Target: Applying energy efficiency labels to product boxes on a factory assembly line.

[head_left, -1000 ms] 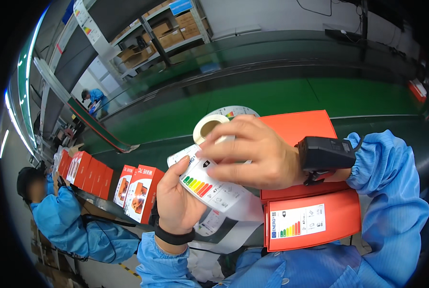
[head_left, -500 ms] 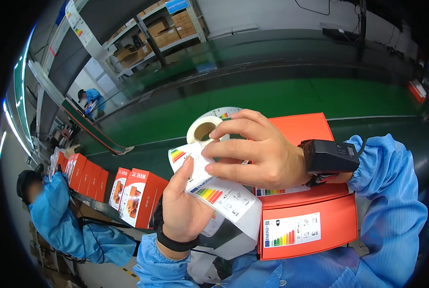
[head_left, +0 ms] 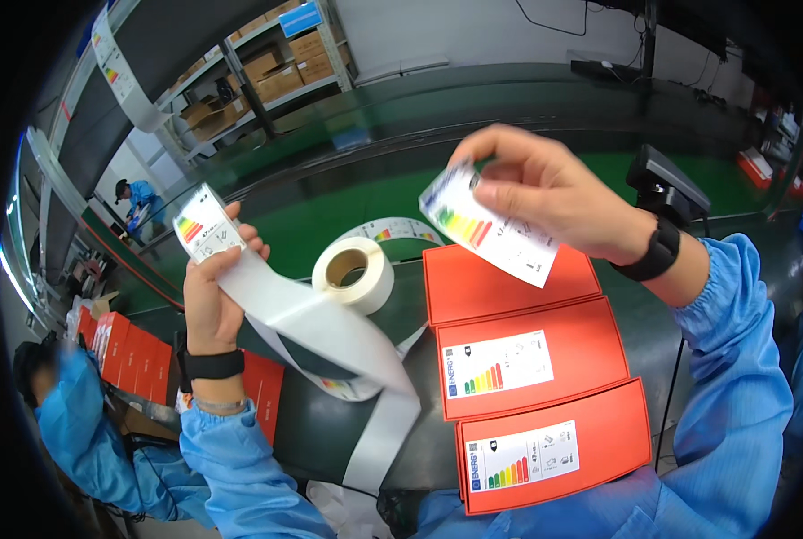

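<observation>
Between the thumb and fingers of my right hand [head_left: 545,193] is a peeled energy label [head_left: 487,225], held tilted above the farthest of three red boxes. My left hand [head_left: 217,287] grips the end of a label strip [head_left: 285,305], whose pale backing trails down to the right. Beside that strip, the label roll [head_left: 354,274] lies on the dark table. The farthest red box [head_left: 500,292] shows a bare top where I can see it. The middle red box [head_left: 590,350] and the nearest red box [head_left: 613,449] each carry an energy label on top.
A green conveyor belt [head_left: 401,193] runs along the far side. At left, a person in blue [head_left: 96,422] sits near stacked red boxes [head_left: 136,355]. Another person [head_left: 139,208] is farther back, near shelves with cartons [head_left: 280,81]. A black cable [head_left: 675,395] hangs at right.
My hands have moved apart. My right hand has lifted a label away from the strip and over the far box, while my left has drawn the strip to the left.
</observation>
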